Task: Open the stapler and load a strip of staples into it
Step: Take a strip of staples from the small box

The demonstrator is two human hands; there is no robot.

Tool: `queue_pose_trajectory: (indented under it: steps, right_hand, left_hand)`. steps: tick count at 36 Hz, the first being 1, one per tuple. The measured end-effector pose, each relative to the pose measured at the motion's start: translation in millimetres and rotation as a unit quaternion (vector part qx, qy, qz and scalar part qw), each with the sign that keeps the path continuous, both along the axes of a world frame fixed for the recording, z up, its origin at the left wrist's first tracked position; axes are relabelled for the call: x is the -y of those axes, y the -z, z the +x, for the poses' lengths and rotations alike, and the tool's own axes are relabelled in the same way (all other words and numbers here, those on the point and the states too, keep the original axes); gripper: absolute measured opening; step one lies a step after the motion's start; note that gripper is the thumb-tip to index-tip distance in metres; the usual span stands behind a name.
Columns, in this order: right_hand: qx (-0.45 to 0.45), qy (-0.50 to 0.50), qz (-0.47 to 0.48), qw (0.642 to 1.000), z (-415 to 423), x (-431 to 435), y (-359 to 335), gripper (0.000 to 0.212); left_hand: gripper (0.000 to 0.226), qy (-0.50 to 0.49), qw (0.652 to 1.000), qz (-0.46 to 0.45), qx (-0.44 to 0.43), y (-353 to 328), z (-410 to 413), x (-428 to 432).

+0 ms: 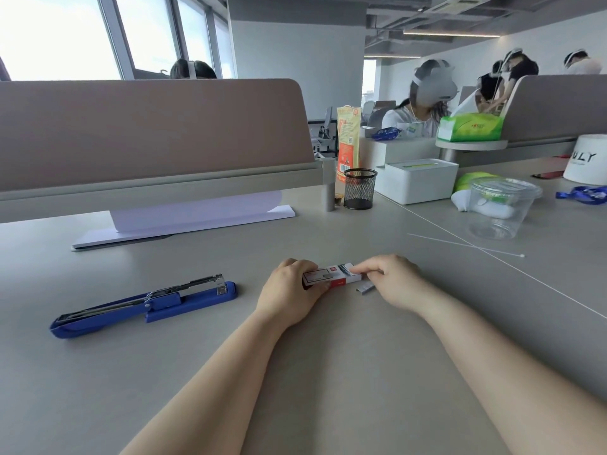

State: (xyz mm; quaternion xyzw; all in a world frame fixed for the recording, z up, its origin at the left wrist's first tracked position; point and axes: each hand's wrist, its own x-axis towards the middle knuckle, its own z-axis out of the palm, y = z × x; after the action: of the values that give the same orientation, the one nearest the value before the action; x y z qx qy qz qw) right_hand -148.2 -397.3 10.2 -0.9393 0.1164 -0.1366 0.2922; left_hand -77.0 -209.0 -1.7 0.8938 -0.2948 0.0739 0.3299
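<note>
Showing two bare forearms, reaching in from the lower edge and narrowing toward the wrists. Wearing no sleeves in the visible part, no watch, no bracelet, no glove. Left hand (290, 290) showing rounded knuckles and short fingers, with no ring to be seen. Right hand (392, 280) looking similar, smooth on the back, nails not clearly visible. Both wrists appearing plain, carrying no marking.
</note>
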Motion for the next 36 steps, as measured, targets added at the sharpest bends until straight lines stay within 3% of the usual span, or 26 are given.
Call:
queue_pose_trajectory:
  steps: [4, 15, 20, 27, 32, 36]
  right_hand:
    - [0.005, -0.031, -0.023, 0.999, 2.4, -8.4, 0.6, 0.044]
    - [0.013, -0.058, 0.040, 0.997, 4.3, -18.4, 1.5, 0.039]
    - [0.027, -0.057, 0.029, 0.998, 1.1, -15.5, 0.7, 0.025]
    - [-0.058, -0.094, 0.028, 0.993, -15.0, 6.0, -11.7, 0.034]
    - [-0.031, -0.130, 0.001, 0.991, -19.6, 11.7, -7.6, 0.015]
    - [-0.004, -0.109, -0.021, 0.994, -19.5, 3.6, -8.2, 0.021]
  left_hand:
    - [0.037, -0.004, 1.000, -0.004, -0.006, 0.3, 1.1, 0.1]
    - [0.036, -0.008, 1.000, -0.011, -0.007, 1.0, 2.8, 1.6]
    - [0.037, -0.002, 1.000, -0.003, -0.005, 2.0, 3.3, 1.5]
    - [0.068, 0.000, 1.000, -0.009, -0.016, -1.4, 0.3, 1.2]
    - [0.057, -0.024, 0.999, -0.047, -0.013, -11.5, -4.9, -9.5]
    - [0.049, -0.054, 0.995, -0.078, 0.002, -17.8, -16.4, -26.6]
